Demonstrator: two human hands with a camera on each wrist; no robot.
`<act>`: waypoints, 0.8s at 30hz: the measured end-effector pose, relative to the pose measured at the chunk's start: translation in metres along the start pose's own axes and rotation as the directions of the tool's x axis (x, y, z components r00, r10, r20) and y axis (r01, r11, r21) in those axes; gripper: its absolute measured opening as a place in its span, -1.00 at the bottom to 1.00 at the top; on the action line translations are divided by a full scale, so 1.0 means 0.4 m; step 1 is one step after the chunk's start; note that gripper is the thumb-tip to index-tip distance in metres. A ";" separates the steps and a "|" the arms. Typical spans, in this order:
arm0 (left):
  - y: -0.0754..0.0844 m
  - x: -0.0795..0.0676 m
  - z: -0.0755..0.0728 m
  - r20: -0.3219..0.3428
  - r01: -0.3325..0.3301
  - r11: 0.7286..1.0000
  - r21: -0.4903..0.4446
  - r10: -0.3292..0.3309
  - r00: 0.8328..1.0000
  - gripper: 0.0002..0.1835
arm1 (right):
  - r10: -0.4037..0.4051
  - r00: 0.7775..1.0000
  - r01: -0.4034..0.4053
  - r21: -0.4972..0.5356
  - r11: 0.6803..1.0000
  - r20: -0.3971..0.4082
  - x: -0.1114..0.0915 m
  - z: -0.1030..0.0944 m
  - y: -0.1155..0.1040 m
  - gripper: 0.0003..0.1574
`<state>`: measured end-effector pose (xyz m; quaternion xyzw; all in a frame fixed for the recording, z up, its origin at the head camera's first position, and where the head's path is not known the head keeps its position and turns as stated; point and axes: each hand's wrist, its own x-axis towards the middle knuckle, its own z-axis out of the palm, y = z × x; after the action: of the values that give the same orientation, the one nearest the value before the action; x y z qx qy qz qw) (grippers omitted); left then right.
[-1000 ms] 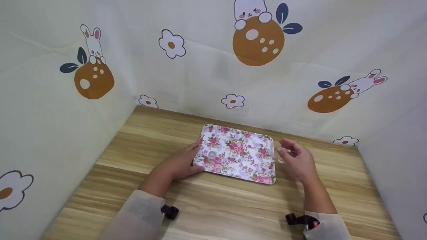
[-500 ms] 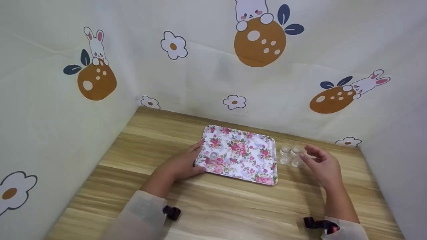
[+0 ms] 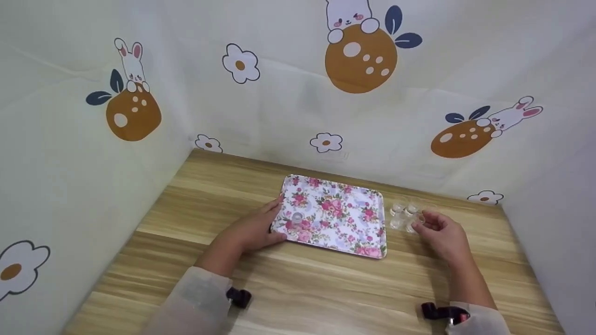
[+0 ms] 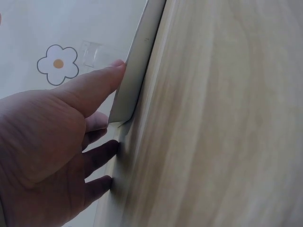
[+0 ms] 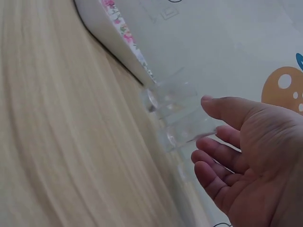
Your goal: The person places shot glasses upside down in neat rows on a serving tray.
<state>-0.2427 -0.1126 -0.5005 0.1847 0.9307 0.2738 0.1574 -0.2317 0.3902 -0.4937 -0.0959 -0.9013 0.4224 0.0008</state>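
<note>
Between the two hands, which are well apart, I see the floral tray [image 3: 333, 230] flat on the wooden table [image 3: 307, 288].
The left hand [image 3: 251, 231] holds its near-left corner, thumb against the near side and fingers round the left edge; on the tray, near that hand, sits one clear cup [image 3: 297, 217]. Beside the tray, a cluster of clear cups [image 3: 397, 222] is at the right hand [image 3: 442, 236], its thumb and fingertips about one cup; from afar I cannot tell whether they pinch it.
</note>
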 end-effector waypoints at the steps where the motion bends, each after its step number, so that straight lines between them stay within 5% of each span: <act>1: 0.000 0.000 0.000 0.001 0.002 1.000 0.001 -0.002 1.000 0.05 | 0.006 1.000 -0.006 -0.014 1.000 0.008 0.002 0.004 0.004 -0.06; 14: 0.014 -0.008 -0.005 -0.001 0.018 1.000 0.017 -0.018 1.000 0.01 | -0.036 0.999 0.041 -0.168 0.985 0.035 0.008 0.031 0.030 -0.32; 24: 0.012 -0.007 -0.005 0.010 0.033 0.999 0.002 -0.033 0.999 0.02 | 0.039 0.999 -0.039 -0.047 0.998 0.001 0.001 0.015 0.010 -0.21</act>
<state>-0.2398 -0.1109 -0.4955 0.1709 0.9330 0.2694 0.1663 -0.2321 0.3882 -0.5009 -0.1130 -0.9089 0.4014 -0.0104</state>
